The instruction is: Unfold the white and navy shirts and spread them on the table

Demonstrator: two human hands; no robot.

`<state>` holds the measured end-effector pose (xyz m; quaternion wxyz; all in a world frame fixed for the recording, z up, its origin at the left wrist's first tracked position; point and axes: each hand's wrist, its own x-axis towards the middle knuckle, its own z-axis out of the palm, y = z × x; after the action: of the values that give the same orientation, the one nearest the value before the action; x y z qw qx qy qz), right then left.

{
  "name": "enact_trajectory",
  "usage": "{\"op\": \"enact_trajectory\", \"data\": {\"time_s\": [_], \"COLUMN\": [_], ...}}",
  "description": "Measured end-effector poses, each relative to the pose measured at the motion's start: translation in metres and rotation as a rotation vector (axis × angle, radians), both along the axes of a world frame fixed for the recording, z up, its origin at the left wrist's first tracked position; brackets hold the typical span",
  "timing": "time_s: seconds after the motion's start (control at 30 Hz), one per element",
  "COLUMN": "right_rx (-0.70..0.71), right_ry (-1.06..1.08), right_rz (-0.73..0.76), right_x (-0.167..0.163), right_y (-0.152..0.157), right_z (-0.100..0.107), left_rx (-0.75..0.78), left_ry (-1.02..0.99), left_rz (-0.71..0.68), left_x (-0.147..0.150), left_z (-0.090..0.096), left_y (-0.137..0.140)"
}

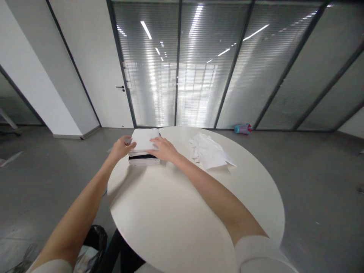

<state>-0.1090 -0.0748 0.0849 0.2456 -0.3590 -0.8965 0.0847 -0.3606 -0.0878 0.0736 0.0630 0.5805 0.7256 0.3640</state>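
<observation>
A stack of flat white pieces, cloth or paper, stands at the far left of the round white table. One black layer shows low in the stack. My left hand is at the stack's left edge, its thumb on the top piece and its fingers curled at the side. From the right, my right hand rests on the stack with fingers stretched over its top and right edge. To the right lies a loose, rumpled pile of white pieces, touched by neither hand.
Below the table's left edge stands a bin with a black bag. A blue and pink cylindrical object lies on the floor by the glass partition. A white door is at the back left.
</observation>
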Motion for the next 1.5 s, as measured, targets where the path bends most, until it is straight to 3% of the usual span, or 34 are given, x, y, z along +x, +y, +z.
{"op": "enact_trajectory", "data": {"time_s": [0.17, 0.23, 0.3, 0.4, 0.5, 0.57, 0.67, 0.77, 0.83, 0.9, 1.03, 1.13, 1.2, 1.27, 1.37, 1.5], "right_rx": [-0.106, -0.156, -0.227, -0.479, -0.739, -0.779, -0.751, -0.732, -0.756, -0.786, -0.817, -0.533, -0.211, 0.002, -0.007, -0.127], "right_ry": [0.036, 0.159, 0.376, 0.886, 1.355, 1.527, 1.577, 1.499, 1.413, 1.34, 1.129, 1.002, 0.795, 0.525, 0.159, -0.246], "right_rz": [-0.198, -0.252, -0.24, -0.241, -0.199, -0.08, 0.061, 0.042, -0.051, -0.196, -0.509, -0.791, -0.923, -0.868, -0.675, -0.641], "right_x": [-0.027, -0.027, -0.022, -0.007, 0.017, 0.039, 0.081, 0.131, 0.167, 0.205, 0.283, 0.324, 0.335, 0.33, 0.303, 0.271], "right_y": [-0.005, 0.001, 0.012, 0.029, 0.031, 0.021, -0.011, -0.057, -0.093, -0.128, -0.183, -0.201, -0.205, -0.205, -0.203, -0.198], "right_z": [-0.007, -0.007, -0.007, -0.004, 0.005, 0.016, 0.033, 0.037, 0.025, 0.002, -0.053, -0.073, -0.074, -0.07, -0.065, -0.065], "left_rx": [0.296, 0.432, 0.451, 0.352, 0.348, 0.407, 0.546, 0.7, 0.728, 0.65, 0.344, 0.223, 0.228, 0.249, 0.246, 0.202], "left_ry": [-0.281, -0.377, -0.361, -0.024, 0.441, 0.581, 0.636, 0.683, 0.72, 0.757, 0.739, 0.643, 0.6, 0.574, 0.583, 0.615], "left_rz": [-0.17, -0.293, -0.426, -0.552, -0.481, -0.405, -0.371, -0.505, -0.668, -0.859, -1.216, -1.349, -1.331, -1.281, -1.283, -1.409], "left_x": [0.04, 0.061, 0.078, 0.089, 0.086, 0.083, 0.09, 0.113, 0.134, 0.155, 0.185, 0.2, 0.21, 0.221, 0.238, 0.25], "left_z": [0.025, 0.032, 0.033, 0.02, 0.002, -0.005, -0.005, -0.003, -0.006, -0.013, -0.028, -0.028, -0.025, -0.023, -0.03, -0.044], "left_y": [0.003, -0.003, -0.014, -0.035, -0.05, -0.056, -0.068, -0.093, -0.117, -0.144, -0.187, -0.198, -0.193, -0.181, -0.16, -0.143]}}
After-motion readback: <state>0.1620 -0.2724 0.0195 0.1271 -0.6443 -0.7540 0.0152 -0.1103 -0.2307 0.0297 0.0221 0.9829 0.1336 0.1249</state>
